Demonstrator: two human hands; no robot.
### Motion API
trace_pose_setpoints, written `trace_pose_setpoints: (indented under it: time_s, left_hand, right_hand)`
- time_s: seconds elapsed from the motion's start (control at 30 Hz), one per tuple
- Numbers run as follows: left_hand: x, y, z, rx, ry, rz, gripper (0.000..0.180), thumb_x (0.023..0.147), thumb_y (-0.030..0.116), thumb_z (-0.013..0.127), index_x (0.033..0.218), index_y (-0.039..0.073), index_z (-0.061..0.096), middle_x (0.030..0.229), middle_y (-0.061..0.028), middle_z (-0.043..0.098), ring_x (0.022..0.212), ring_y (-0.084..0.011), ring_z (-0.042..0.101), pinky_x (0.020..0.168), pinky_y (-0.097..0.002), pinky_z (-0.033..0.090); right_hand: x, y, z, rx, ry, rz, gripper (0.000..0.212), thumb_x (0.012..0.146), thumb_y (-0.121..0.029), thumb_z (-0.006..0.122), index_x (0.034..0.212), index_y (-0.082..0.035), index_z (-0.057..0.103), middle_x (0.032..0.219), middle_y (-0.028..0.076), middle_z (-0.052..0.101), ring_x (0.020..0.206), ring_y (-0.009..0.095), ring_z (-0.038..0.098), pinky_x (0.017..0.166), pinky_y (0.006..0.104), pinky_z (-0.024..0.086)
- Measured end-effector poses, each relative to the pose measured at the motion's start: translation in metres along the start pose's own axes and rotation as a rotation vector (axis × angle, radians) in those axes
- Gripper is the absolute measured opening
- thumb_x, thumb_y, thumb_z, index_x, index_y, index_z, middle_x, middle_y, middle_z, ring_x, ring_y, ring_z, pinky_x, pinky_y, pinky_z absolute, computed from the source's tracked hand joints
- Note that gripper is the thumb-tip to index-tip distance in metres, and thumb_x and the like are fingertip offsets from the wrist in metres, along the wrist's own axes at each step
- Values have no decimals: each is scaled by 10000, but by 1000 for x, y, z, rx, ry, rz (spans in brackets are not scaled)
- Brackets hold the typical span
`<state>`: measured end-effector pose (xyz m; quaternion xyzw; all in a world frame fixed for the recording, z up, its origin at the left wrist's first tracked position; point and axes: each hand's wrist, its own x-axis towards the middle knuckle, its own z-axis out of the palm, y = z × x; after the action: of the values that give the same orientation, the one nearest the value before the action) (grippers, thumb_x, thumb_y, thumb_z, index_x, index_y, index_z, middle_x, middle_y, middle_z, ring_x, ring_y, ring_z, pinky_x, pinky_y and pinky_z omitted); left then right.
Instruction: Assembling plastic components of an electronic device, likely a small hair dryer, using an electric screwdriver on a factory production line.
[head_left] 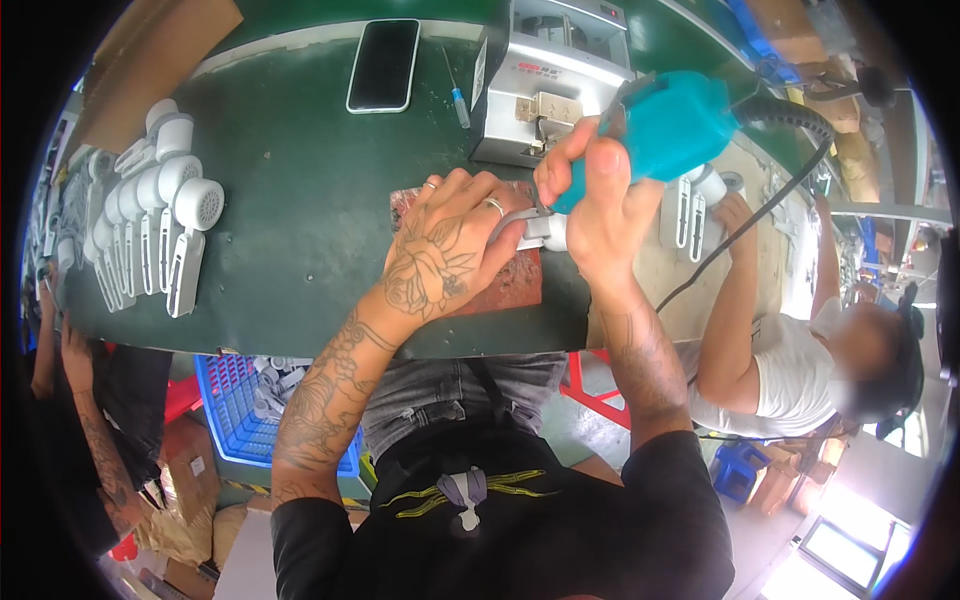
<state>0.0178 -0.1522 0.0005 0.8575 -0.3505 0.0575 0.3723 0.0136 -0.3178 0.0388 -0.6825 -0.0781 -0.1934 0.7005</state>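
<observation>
Workpiece (540, 232) gripped over mat, tool at its upper side

The workpiece is light grey with a white rounded end toward the right. It is positioned over the red mat (508, 288), near the front edge of the green bench (300, 215).

Left hand (448, 235): fingers bent over the workpiece from the left, thumb along its near side; the hand grasps it. The fingertips are partly hidden.

Right hand (612, 210): fingers wrapped around the teal tool (675, 125), thumb raised along its near side. The tool slants down to the left, its lower end at the workpiece. Contact between the two cannot be confirmed from this view. A black cable (775, 208) runs from the tool's rear and loops down on the right.

Surroundings: a metal machine (550, 75) stands behind the hands. To its left lie a blue-handled screwdriver (460, 106) and, farther left, a phone (384, 66) with a dark screen. Grey units (150, 190) with round heads and slotted handles overlap in a row at the bench's left side. Below the bench, a blue basket (228, 408) contains grey pieces. At right, a co-worker (785, 375) reaches toward similar items.
</observation>
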Motion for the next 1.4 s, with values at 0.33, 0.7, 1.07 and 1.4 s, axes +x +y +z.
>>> trace_pose_setpoints:
  time_s: [0.33,0.7,1.07,1.4]
  left_hand:
    - [-3,-2,1,11,7,16,214,931,232,647,1054,66,702,1053,-104,638,1009,-314,597,947,-481,464]
    - [-2,-1,-1,-62,8,-3,214,945,237,628,1080,101,721,1061,-81,649,994,-299,591,961,-466,458]
    - [-2,-2,0,-41,18,13,206,935,233,646,1055,82,715,1043,-75,651,979,-297,587,948,-464,459]
    - [-4,-3,0,-53,-14,-21,229,933,245,648,1060,75,732,1065,-85,655,999,-299,583,958,-461,458]
  right_hand:
    - [9,-10,-3,-68,24,-1,523,1039,-471,574,1091,49,578,704,71,555,617,180,564,581,324,474]
    - [50,12,-2,-75,88,-248,431,1064,-414,554,1000,11,575,710,59,584,626,171,587,606,307,478]
    - [-2,-28,-5,-27,147,-34,599,1007,-525,606,1063,70,568,675,97,551,587,207,559,576,341,466]
    - [-23,-21,-8,-4,64,21,629,984,-543,633,1079,71,535,670,111,555,598,216,565,598,351,478]
